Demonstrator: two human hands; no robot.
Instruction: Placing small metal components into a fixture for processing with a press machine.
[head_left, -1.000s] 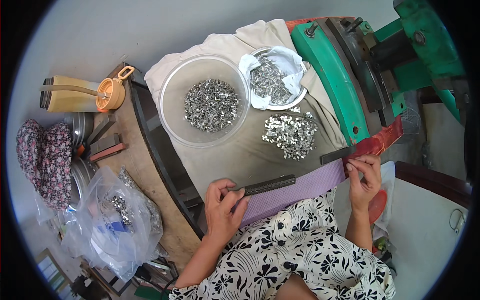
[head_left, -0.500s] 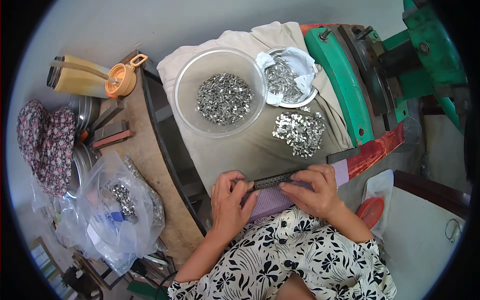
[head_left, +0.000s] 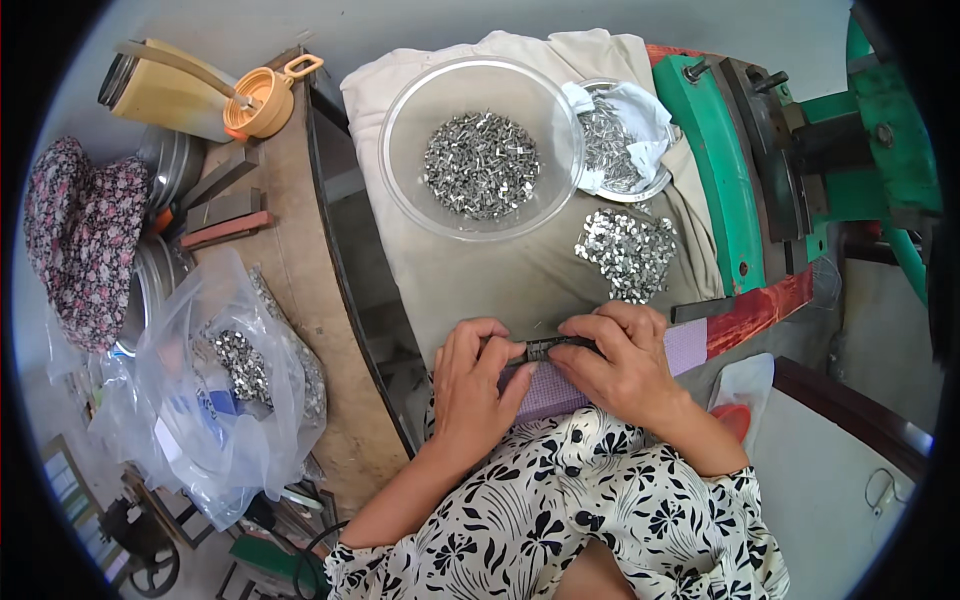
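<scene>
A dark, narrow slotted metal bar (head_left: 538, 350) lies at the near edge of the cloth-covered surface, partly hidden by my fingers. My left hand (head_left: 478, 385) has thumb and fingers closed around its left end. My right hand (head_left: 622, 365) grips it from the other side, fingertips pressed on the top close to my left fingers. Only a short stretch of the bar shows between them. Beneath is a purple checked cloth (head_left: 550, 392). Just beyond my right hand rests a loose pile of small shiny metal pieces (head_left: 627, 255).
A large clear bowl (head_left: 395, 190) of small metal parts stands on the beige cloth (head_left: 440, 290). Beside it, a paper-lined metal bowl (head_left: 655, 187) contains thin metal pins. A green press (head_left: 715, 180) is at right; a plastic bag (head_left: 180, 340) of metal pieces lies left.
My right hand has slid left along the bar, so the hands are closer together and less of it shows. The whole view has shifted slightly.
</scene>
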